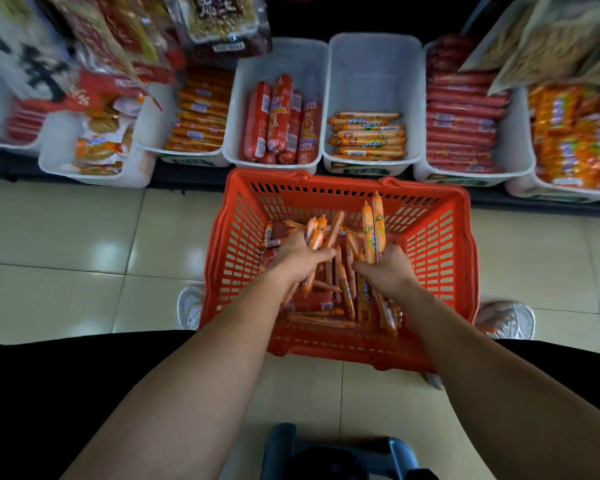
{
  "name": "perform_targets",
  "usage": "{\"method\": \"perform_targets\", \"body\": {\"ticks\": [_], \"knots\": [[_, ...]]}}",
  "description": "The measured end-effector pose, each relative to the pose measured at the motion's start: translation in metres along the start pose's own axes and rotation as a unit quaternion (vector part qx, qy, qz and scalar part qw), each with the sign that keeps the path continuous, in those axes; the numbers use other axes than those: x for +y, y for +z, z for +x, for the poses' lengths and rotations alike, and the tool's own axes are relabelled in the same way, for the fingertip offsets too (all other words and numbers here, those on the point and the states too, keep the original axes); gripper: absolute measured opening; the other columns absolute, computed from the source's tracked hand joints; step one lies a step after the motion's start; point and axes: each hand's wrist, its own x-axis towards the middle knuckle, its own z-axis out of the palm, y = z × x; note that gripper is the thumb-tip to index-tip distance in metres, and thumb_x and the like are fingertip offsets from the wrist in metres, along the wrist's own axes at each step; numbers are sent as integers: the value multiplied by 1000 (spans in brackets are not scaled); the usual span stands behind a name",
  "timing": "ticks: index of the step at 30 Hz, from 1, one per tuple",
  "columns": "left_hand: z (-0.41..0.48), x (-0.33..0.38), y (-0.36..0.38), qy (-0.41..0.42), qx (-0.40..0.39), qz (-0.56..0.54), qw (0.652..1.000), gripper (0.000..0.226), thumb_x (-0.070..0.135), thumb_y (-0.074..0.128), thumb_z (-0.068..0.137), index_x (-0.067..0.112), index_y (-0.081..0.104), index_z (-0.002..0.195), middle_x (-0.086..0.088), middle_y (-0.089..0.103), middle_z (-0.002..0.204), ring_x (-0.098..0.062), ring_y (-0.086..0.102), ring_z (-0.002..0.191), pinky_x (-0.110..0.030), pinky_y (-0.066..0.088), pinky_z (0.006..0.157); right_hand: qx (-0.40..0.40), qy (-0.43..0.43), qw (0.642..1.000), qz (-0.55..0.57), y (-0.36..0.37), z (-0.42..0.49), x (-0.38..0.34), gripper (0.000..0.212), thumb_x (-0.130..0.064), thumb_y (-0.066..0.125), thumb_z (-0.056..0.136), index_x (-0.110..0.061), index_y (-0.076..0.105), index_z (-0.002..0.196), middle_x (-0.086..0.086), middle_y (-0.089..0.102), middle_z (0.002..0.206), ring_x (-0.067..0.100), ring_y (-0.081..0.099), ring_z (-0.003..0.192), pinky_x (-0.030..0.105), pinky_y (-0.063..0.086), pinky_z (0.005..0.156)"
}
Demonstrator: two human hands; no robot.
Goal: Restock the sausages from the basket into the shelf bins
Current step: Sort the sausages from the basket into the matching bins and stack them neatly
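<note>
An orange-red plastic basket (444,258) stands on the floor in front of me, holding several thin orange sausages (326,318). My left hand (297,259) grips a bundle of these sausages inside the basket. My right hand (390,268) grips a few sausages that stick upright above it. Beyond the basket, a white shelf bin (371,64) holds a low stack of the same thin orange sausages (369,138), with its far half bare.
More white bins line the shelf: thick red sausages (279,119) left of the target bin, red sticks (461,123) to its right, orange packs (200,110) further left. Snack bags hang overhead. My shoes flank the basket on the tiled floor; a blue stool (336,452) is beneath me.
</note>
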Motion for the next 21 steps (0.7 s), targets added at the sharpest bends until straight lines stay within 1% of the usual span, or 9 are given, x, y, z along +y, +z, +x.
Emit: {"method": "perform_targets", "body": {"ticks": [2, 4, 8, 10, 12, 14, 16, 18, 21], "knots": [[-12, 12, -9, 22, 15, 8, 1000, 56, 52, 78, 78, 18, 60, 119, 1, 68, 109, -17, 63, 98, -33, 47, 80, 5, -26, 1000, -7, -10, -8, -13, 15, -24, 75, 77, -18, 64, 69, -5, 65, 61, 13, 62, 53, 23, 44, 51], [-24, 25, -21, 45, 32, 18, 998, 59, 54, 79, 74, 19, 61, 119, 3, 68, 111, -18, 63, 100, -33, 47, 84, 6, -46, 999, -14, -21, -15, -29, 18, -27, 75, 76, -18, 62, 67, -5, 64, 61, 11, 62, 53, 22, 42, 50], [-43, 54, -48, 100, 48, 43, 993, 36, 40, 79, 81, 19, 63, 106, 8, 66, 93, -14, 63, 87, -28, 42, 71, 13, -87, 995, -43, -50, -28, -65, 33, -24, 76, 77, -18, 46, 63, -7, 53, 53, 4, 50, 40, 19, 35, 42], [-50, 66, -60, 118, 54, 55, 990, 32, 36, 80, 82, 19, 64, 103, 7, 66, 88, -13, 64, 82, -26, 42, 66, 17, -109, 992, -64, -65, -31, -82, 31, -27, 76, 76, -17, 47, 70, -2, 54, 58, 10, 52, 46, 24, 39, 44], [-58, 79, -72, 133, 63, 68, 987, 33, 34, 80, 82, 20, 64, 108, 7, 68, 91, -8, 65, 76, -19, 41, 60, 20, -126, 989, -78, -79, -32, -97, 30, -29, 76, 77, -16, 49, 74, 2, 54, 60, 15, 54, 48, 28, 43, 48], [-65, 91, -83, 151, 78, 84, 982, 36, 33, 80, 82, 21, 62, 111, 9, 67, 96, -6, 63, 81, -19, 42, 67, 33, -128, 988, -82, -92, -32, -108, 31, -30, 77, 78, -13, 52, 75, 2, 56, 60, 15, 57, 47, 26, 43, 48], [-70, 103, -94, 160, 79, 87, 980, 37, 32, 80, 82, 20, 62, 112, 6, 70, 100, -11, 66, 84, -26, 47, 74, 48, -143, 985, -83, -104, -31, -118, 31, -31, 78, 77, -9, 58, 84, 7, 65, 69, 21, 65, 59, 31, 50, 52], [-73, 115, -104, 168, 73, 99, 978, 35, 33, 79, 83, 20, 61, 110, 3, 71, 99, -11, 68, 82, -28, 50, 71, 60, -162, 981, -92, -114, -27, -126, 29, -32, 78, 76, -11, 61, 87, 7, 67, 74, 21, 67, 65, 33, 52, 58], [-73, 134, -116, 190, 75, 119, 972, 37, 34, 80, 82, 17, 61, 110, 1, 70, 95, -16, 68, 85, -29, 51, 71, 72, -181, 976, -93, -128, -19, -137, 25, -28, 78, 77, -16, 56, 76, 0, 61, 63, 10, 60, 51, 25, 42, 51]]}}
